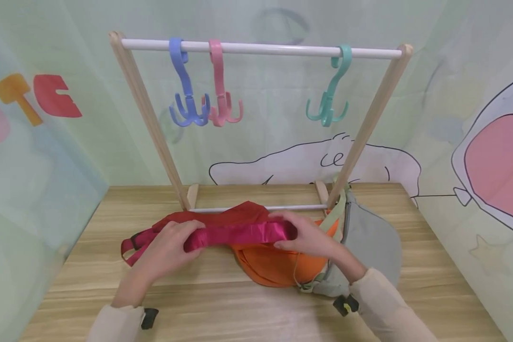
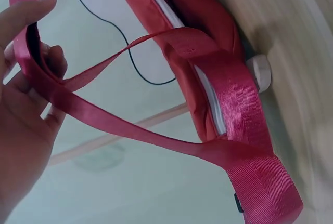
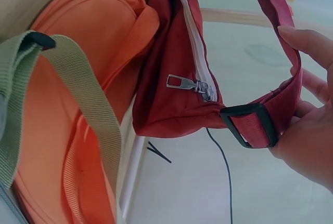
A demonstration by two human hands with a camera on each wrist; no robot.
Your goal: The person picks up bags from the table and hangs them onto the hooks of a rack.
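Observation:
A red zippered waist bag [image 1: 249,211] lies near the rack's base, its white zip and metal pull plain in the right wrist view. Its magenta strap [image 1: 239,234] stretches between both hands in front of the bag. My left hand [image 1: 168,247] grips the strap at the left; thumb and curled fingers [image 2: 55,60] go round it in the left wrist view. Farther right, my right hand [image 1: 309,236] pinches the strap's other end, close to a black slider buckle [image 3: 251,125]. An orange bag [image 1: 267,268] lies under and beside the right hand.
Behind the bags stands a wooden rack with a white bar [image 1: 273,48]. From it hang a blue hook [image 1: 181,71], a pink hook [image 1: 219,76] and a green hook [image 1: 333,83]. A grey bag [image 1: 374,237] with a pale green strap rests against the rack's right leg.

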